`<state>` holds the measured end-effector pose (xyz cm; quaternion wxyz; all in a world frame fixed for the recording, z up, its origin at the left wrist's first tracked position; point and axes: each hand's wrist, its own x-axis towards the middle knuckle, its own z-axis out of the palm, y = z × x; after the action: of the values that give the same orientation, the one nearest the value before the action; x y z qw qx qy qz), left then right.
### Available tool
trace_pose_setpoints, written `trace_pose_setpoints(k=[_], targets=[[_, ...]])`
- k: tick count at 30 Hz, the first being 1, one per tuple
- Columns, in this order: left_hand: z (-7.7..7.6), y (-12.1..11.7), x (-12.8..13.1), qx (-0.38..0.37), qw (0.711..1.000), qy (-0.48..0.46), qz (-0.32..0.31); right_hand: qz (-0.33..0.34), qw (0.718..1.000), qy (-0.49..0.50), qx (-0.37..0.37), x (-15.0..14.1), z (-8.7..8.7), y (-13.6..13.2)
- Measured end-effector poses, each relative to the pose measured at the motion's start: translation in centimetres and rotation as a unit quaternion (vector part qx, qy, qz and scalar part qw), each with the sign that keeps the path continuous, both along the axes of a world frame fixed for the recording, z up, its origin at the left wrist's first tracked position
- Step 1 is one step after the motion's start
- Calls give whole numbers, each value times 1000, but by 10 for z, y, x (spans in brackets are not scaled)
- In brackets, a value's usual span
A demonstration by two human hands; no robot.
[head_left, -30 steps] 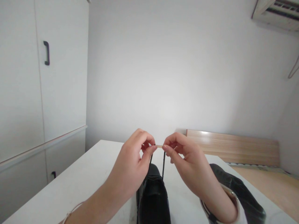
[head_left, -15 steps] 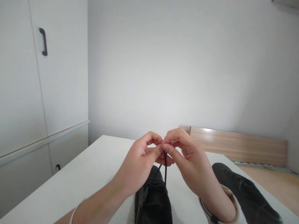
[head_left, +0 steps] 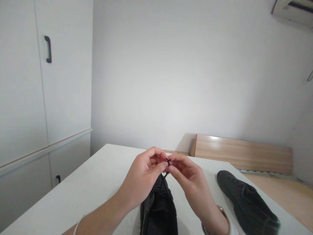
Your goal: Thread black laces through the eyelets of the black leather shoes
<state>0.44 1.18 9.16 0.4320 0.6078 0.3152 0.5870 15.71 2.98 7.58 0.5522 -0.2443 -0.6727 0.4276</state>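
Far off to the left of the fingers stands a white cupboard [head_left: 68,98], with a dark handle [head_left: 49,49] up high and another handle [head_left: 58,179] lower down. The white tabletop [head_left: 97,182] spreads out beneath the fingers and to both sides of them. The left hand [head_left: 143,173], with a pale band [head_left: 79,224] round its wrist, has its thumb and forefinger pinched together on a black shoelace [head_left: 168,161]. Straight below those fingertips, on the tabletop, sits the black shoe [head_left: 162,212] the lace belongs to, its toe pointing away from the person and its opening nearer to them. Two strands run up from it and cross just under the fingers. The right hand [head_left: 190,178] comes in from the other side, its fingers grasping the lace too, right beside the left ones; a shiny band [head_left: 226,217] circles that wrist. Well to the right of the fingers a second black shoe [head_left: 246,202] lies at a slant near the tabletop's edge. Beyond it, farther from the fingers, is a wooden board [head_left: 244,151], and high above to the right hangs an air conditioner [head_left: 293,13], partly out of sight.
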Motion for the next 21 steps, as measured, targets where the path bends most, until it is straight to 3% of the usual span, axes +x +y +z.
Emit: trace_pose_setpoints(k=[4, 8, 12, 15, 18, 21], targets=[[-8, -4, -7, 0, 999, 33, 33, -14, 998, 16, -50, 4, -7, -1], [-19, -2, -29, -15, 997, 52, 59, -13, 989, 123, -76, 20, -14, -2], [-46, 2, -56, -81, 996, 5, 31, 33, 970, 176, -164, 48, -35, -1], [-69, 4, -72, -113, 992, -27, 48, -4, 966, 187, -177, 68, -59, 2], [-80, 3, -81, -83, 993, 36, 69, -37, 974, 147, -170, 80, -74, 2], [-80, 0, -78, 4, 982, 181, 52, -61, 989, 17, -135, 78, -77, -3]])
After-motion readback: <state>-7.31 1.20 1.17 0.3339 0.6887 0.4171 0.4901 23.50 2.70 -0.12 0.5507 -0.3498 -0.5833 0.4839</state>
